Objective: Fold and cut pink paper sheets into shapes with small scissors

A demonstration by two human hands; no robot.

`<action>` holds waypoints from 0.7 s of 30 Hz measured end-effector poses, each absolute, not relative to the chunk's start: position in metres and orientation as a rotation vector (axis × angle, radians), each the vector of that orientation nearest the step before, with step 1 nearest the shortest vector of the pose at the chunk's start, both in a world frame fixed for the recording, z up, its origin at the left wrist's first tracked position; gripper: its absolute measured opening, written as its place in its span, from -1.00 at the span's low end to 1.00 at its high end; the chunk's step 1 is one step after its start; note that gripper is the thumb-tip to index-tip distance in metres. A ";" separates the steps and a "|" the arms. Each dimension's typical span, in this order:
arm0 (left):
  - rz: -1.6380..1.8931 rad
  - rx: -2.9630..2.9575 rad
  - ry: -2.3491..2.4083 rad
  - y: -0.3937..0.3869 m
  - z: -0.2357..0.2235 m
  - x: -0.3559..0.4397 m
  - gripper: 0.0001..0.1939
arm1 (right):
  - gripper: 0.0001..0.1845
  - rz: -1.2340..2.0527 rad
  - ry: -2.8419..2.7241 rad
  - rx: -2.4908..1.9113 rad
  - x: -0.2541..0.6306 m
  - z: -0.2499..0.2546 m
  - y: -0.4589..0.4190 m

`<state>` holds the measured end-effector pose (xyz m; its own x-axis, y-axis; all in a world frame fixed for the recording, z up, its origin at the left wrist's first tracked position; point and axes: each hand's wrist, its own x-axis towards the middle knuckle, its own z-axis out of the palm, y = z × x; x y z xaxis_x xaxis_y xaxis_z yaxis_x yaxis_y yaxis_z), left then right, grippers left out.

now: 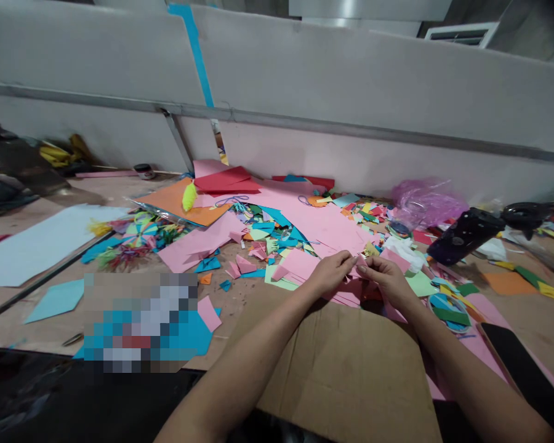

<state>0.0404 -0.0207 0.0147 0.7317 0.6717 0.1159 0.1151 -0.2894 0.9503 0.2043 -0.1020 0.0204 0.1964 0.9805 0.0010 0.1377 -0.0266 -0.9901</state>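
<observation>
My left hand (pixel 333 271) and my right hand (pixel 384 277) meet over the table, fingertips pinched together on a small folded piece of pink paper (pixel 359 263). Both hands hover just above a stack of pink sheets (pixel 305 266) and the far edge of a brown cardboard sheet (pixel 351 363). Loose pink, blue and green paper scraps (pixel 258 246) lie all around them.
Large pink paper (pixel 323 221), orange paper (pixel 184 200) and red paper (pixel 226 180) lie at the back. A white sheet (pixel 37 243) lies left. A dark device (pixel 461 234), a purple plastic bag (pixel 427 200) and a tape roll (pixel 450 311) sit right. Grey partition wall (pixel 351 92) behind.
</observation>
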 end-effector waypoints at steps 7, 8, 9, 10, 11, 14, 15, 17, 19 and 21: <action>0.684 1.950 0.706 -0.023 0.013 0.043 -0.76 | -0.57 1.068 -1.171 -1.434 0.200 0.024 -0.104; 0.687 1.968 0.719 -0.024 0.013 0.044 -0.74 | -0.57 1.052 -1.178 -1.436 0.201 0.025 -0.103; 0.686 1.983 0.732 -0.025 0.013 0.044 -0.72 | -0.56 1.031 -1.186 -1.436 0.201 0.025 -0.103; 0.683 1.998 0.740 -0.026 0.012 0.045 -0.70 | -0.56 1.011 -1.193 -1.433 0.201 0.026 -0.102; 0.678 2.012 0.744 -0.027 0.011 0.045 -0.69 | -0.56 0.996 -1.196 -1.428 0.201 0.026 -0.102; 0.685 2.035 0.739 -0.028 0.009 0.047 -0.68 | -0.58 0.985 -1.191 -1.415 0.201 0.026 -0.101; 0.697 2.033 0.737 -0.028 0.008 0.047 -0.69 | -0.59 0.991 -1.193 -1.417 0.201 0.026 -0.102; 0.730 2.021 0.750 -0.027 0.008 0.046 -0.69 | -0.59 1.024 -1.203 -1.432 0.201 0.026 -0.103; 0.761 2.011 0.776 -0.024 0.009 0.045 -0.69 | -0.58 1.077 -1.207 -1.456 0.201 0.025 -0.103; 0.782 2.008 0.787 -0.022 0.010 0.045 -0.69 | -0.58 1.098 -1.201 -1.463 0.201 0.025 -0.103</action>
